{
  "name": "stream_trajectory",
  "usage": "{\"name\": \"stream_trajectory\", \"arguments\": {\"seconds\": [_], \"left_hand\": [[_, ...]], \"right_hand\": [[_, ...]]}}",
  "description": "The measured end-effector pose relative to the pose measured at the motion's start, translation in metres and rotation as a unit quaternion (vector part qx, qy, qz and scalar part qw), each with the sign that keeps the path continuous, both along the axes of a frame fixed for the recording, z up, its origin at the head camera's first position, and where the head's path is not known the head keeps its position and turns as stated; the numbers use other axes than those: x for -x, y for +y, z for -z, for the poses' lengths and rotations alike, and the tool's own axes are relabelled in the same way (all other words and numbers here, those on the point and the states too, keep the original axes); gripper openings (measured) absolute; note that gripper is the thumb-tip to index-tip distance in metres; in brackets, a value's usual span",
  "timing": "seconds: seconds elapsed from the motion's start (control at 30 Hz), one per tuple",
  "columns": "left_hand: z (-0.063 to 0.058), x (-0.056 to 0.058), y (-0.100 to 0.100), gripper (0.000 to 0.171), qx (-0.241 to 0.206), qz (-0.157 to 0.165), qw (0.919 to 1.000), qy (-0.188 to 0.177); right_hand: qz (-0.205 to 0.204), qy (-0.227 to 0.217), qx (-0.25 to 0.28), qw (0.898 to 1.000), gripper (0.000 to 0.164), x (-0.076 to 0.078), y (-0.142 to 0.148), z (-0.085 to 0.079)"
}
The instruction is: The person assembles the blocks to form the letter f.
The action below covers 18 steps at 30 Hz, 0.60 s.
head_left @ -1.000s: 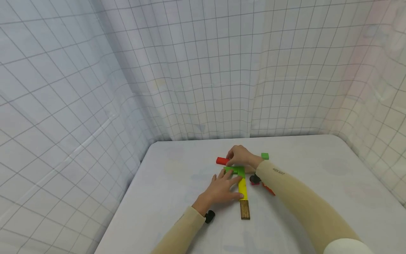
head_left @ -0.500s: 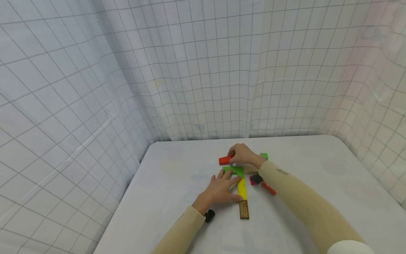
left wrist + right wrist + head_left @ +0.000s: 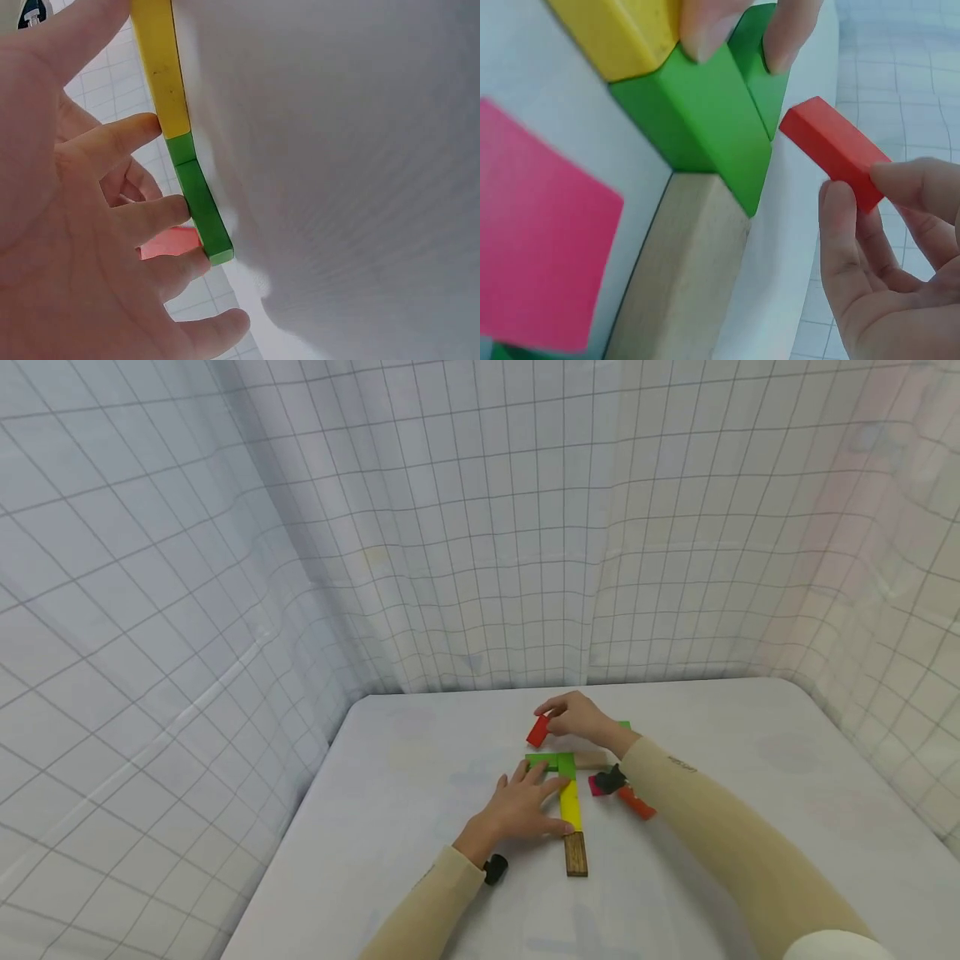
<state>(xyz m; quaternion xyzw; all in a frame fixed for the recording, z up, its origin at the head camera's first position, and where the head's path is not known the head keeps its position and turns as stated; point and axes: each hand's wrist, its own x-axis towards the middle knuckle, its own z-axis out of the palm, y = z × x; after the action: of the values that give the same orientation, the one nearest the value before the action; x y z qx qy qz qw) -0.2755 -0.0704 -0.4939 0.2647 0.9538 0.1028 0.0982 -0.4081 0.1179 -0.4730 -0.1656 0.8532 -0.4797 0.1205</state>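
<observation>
Thumb and fingers of my right hand (image 3: 581, 717) pinch a red block (image 3: 836, 150) by one end, apart from the other blocks, beyond the green ones in the head view. My left hand (image 3: 521, 807) lies spread, its fingertips touching a row of blocks. In that row, a yellow block (image 3: 571, 810) meets a green block (image 3: 705, 112) at its far end and a dark brown wooden block (image 3: 576, 855) at its near end. Another green block (image 3: 204, 210) extends left from the corner. A plain wooden block (image 3: 682, 255) extends right from it.
Right of the row, partly under the right forearm, lie a pink block (image 3: 540, 232) and an orange-red block (image 3: 636, 802). A small green block (image 3: 624, 725) shows behind the right wrist. Gridded white curtains (image 3: 480, 527) stand behind and beside the white table (image 3: 405, 793).
The red block has turned in my right hand, from lying nearly sideways to a steep slant. That hand has shifted slightly away from the green blocks. My left hand has stayed in place.
</observation>
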Motion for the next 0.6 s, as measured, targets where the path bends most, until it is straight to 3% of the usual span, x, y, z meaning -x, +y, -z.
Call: {"name": "stream_trajectory", "arguments": {"seconds": [0.23, 0.6], "left_hand": [[-0.001, 0.0, 0.001, 0.079, 0.0, -0.006, 1.0, -0.001], [-0.005, 0.0, 0.005, 0.078, -0.004, -0.005, 1.0, 0.0]], "right_hand": [[0.012, 0.011, 0.002, 1.0, 0.035, 0.001, 0.014, 0.004], [0.018, -0.008, -0.046, 0.999, 0.035, 0.005, 0.027, 0.013]]}}
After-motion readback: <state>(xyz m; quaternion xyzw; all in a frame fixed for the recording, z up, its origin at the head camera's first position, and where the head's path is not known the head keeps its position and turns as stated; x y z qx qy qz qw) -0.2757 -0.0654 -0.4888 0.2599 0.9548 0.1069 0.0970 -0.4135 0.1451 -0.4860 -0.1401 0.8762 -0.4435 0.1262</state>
